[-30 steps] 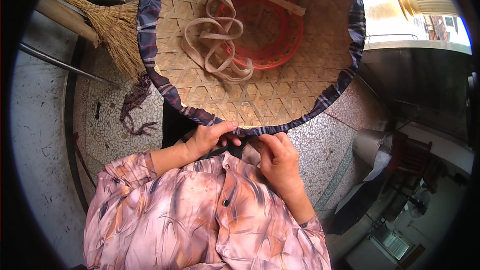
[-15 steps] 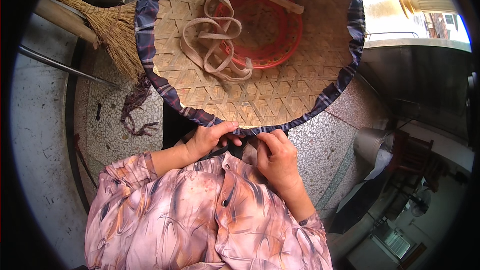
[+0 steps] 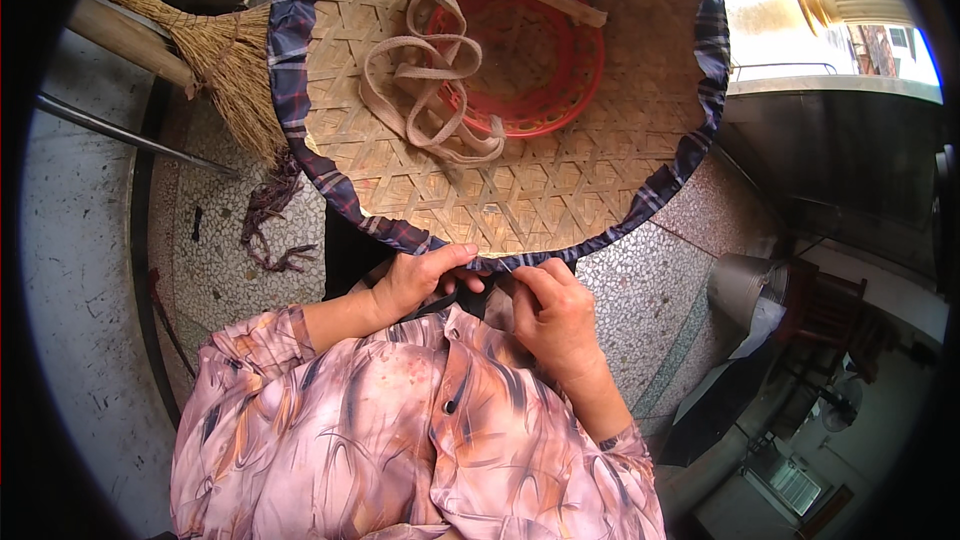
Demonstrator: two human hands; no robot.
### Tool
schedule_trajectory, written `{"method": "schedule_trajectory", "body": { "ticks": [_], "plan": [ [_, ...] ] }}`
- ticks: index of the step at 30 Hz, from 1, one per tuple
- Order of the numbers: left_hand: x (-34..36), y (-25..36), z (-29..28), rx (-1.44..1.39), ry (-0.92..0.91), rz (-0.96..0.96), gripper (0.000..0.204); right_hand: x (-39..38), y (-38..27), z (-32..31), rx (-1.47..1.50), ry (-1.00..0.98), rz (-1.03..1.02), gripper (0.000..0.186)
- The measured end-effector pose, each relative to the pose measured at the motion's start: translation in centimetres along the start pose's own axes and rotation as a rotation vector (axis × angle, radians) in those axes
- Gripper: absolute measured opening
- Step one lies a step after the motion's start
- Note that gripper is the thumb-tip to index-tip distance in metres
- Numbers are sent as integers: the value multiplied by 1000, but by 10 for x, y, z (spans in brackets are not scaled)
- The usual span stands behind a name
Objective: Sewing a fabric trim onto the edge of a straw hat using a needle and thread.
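A large round woven bamboo basket (image 3: pixel 560 195) fills the upper middle, its rim wrapped in dark plaid cloth (image 3: pixel 292 90). At the near edge my left hand (image 3: pixel 415 280) grips this cloth-covered rim, thumb on top and fingers beneath. Just right of it, my right hand (image 3: pixel 555 320) is closed in a pinch on a thin pale sliver that looks like a sewing needle (image 3: pixel 506 266), touching the cloth. Inside the basket lie a red plastic basket (image 3: pixel 588 90) and a crumpled beige strap (image 3: pixel 400 128), which partly overlaps it.
A straw broom (image 3: pixel 225 60) and a metal rod (image 3: pixel 130 130) are at the left. Dark purple cord (image 3: pixel 265 220) lies on the speckled floor (image 3: pixel 630 290). To the right stand a metal bucket (image 3: pixel 738 288), a wooden chair (image 3: pixel 825 305) and a fan (image 3: pixel 838 405).
Almost nothing differs. Both hands keep their places at the rim, and the basket has barely shifted.
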State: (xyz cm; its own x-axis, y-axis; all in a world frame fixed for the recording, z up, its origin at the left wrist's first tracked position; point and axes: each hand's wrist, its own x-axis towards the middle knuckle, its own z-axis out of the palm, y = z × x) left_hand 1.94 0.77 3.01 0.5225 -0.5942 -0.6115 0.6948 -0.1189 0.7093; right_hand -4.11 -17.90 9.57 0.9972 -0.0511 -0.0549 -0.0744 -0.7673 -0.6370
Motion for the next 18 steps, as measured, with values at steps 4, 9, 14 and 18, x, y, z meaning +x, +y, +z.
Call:
{"method": "schedule_trajectory", "body": {
  "ticks": [4,9,14,18],
  "plan": [
    [1,-1,0,10,-3,-5,31,1,-3,1,-27,-6,9,11],
    [0,3,2,-21,3,-86,31,2,-2,2,-33,10,-5,10],
    [0,-2,1,54,-12,31,29,4,-1,-4,-34,-20,12,10],
    [1,-6,0,60,-14,74,27,4,-4,-6,-55,-44,17,9]
  ]
}}
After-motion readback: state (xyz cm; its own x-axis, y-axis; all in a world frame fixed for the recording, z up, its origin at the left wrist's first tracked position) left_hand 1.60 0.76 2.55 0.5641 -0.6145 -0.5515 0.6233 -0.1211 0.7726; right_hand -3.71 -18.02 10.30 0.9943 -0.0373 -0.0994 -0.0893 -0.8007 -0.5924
